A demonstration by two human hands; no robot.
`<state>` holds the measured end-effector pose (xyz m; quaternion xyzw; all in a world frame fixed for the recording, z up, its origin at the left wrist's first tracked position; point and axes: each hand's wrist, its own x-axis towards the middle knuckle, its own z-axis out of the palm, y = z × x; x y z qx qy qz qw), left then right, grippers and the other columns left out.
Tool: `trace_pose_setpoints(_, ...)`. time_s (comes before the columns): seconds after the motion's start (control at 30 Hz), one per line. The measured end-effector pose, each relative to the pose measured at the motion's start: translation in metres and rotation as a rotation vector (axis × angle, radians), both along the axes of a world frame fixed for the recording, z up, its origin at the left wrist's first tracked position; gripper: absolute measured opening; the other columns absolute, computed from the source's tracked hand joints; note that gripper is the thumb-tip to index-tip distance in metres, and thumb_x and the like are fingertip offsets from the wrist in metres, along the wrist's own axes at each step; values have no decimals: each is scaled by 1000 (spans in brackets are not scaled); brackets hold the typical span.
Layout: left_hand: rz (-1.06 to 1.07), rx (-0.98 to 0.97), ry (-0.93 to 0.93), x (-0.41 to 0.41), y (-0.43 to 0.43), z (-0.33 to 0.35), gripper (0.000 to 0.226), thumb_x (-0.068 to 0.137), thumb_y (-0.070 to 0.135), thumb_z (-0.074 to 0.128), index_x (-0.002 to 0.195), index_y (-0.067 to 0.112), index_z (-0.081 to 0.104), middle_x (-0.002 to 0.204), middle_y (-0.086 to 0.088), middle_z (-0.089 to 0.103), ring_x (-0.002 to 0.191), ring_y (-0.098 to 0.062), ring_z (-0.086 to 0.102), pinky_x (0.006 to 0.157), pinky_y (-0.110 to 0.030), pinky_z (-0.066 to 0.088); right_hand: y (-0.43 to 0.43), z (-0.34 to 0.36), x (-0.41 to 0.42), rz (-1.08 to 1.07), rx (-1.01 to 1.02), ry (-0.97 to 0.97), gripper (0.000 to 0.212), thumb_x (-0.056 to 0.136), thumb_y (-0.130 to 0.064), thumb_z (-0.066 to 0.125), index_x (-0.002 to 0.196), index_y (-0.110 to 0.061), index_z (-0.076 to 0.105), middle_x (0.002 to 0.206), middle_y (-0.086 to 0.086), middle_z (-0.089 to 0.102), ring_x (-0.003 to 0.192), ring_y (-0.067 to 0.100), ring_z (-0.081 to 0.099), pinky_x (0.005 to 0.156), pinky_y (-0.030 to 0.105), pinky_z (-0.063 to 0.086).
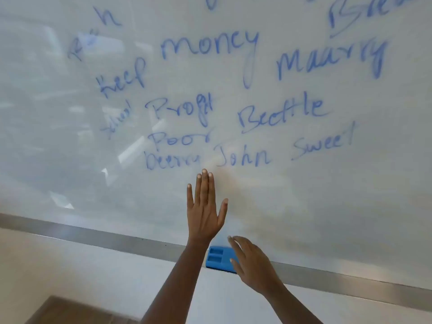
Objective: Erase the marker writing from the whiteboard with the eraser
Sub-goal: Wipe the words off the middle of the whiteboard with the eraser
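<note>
The whiteboard (327, 195) fills most of the view and carries several words in blue marker writing (210, 45), from the top down to just above my hands. My left hand (204, 211) lies flat against the board below the lowest words, fingers straight and pointing up, holding nothing. A blue eraser (218, 259) sits on the metal ledge (93, 235) at the board's bottom edge. My right hand (251, 260) hovers over the eraser's right end with fingers spread; it covers that end, and I see no grip on it.
The metal ledge runs from lower left to lower right under the board. Below it is a pale wall (70, 272), and a brown surface (77, 312) shows at the bottom left. Reflections of windows glare on the board's left half.
</note>
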<state>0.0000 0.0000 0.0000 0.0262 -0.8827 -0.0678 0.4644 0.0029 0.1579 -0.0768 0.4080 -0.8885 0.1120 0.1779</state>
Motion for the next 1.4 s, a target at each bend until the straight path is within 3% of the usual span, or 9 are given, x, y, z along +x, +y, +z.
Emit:
trace_pose_setpoints(0.2,17,3,-45,5,-4,-7,62,97,45,10,145,14,-13,153,4,-24,142,-13,-11,115,-38,0,-6,-27,1,-136,182,-195,69,33,-48,92,88,-9,76,84,2,74,73,10,70,59,20,56)
trace_pose_setpoints(0.27,15,-3,-53,4,-6,-9,62,96,45,10,145,14,-13,153,5,-24,142,-12,-11,115,-38,1,-4,-29,0,-157,215,-224,69,50,-48,87,101,-4,71,98,6,72,87,13,69,73,23,56)
trace_pose_setpoints(0.33,21,0,-50,4,-7,-10,62,96,45,11,145,14,-12,153,5,-24,142,-12,-10,114,-39,2,-4,-34,-4,-144,267,-289,67,86,-42,62,135,0,42,136,11,49,121,21,50,103,31,38)
trace_pose_setpoints(0.4,18,7,-58,4,-7,-10,62,96,45,10,146,14,-12,153,5,-23,142,-12,-10,114,-39,2,-8,-36,-7,-137,276,-334,63,97,-37,44,146,-6,19,150,6,26,135,21,28,113,33,20)
trace_pose_setpoints(1.13,-19,29,30,-6,-3,8,60,98,41,15,146,13,-7,155,5,-16,143,-13,-4,114,-39,6,-36,-26,-24,-318,411,-314,56,83,-20,64,129,-11,35,136,9,35,123,25,33,97,35,32)
trace_pose_setpoints(1.2,-13,15,41,-6,-7,10,60,98,40,15,146,12,-6,156,5,-15,143,-13,-3,114,-39,6,-35,-26,-22,-332,323,-234,61,71,-23,73,121,-13,39,124,12,48,114,20,45,89,33,39)
trace_pose_setpoints(1.27,-5,-7,62,-6,-12,16,60,98,40,16,147,11,-4,156,3,-13,143,-14,-2,115,-39,6,-32,-22,-19,-261,159,-176,60,45,-21,79,91,-21,40,74,8,64,70,11,62,61,24,45)
trace_pose_setpoints(1.33,-1,-33,84,-8,-17,26,60,98,39,17,147,10,-2,156,3,-12,143,-14,0,115,-39,6,-27,-13,-17,-192,114,-24,35,51,-13,54,72,-23,29,40,1,50,35,10,51,51,25,30)
trace_pose_setpoints(1.4,1,-56,114,-9,-21,38,59,98,39,17,147,11,-2,156,3,-12,143,-14,0,115,-38,5,-24,-5,-21,-176,105,155,22,54,-10,36,71,-22,30,38,-3,48,31,10,48,52,28,20)
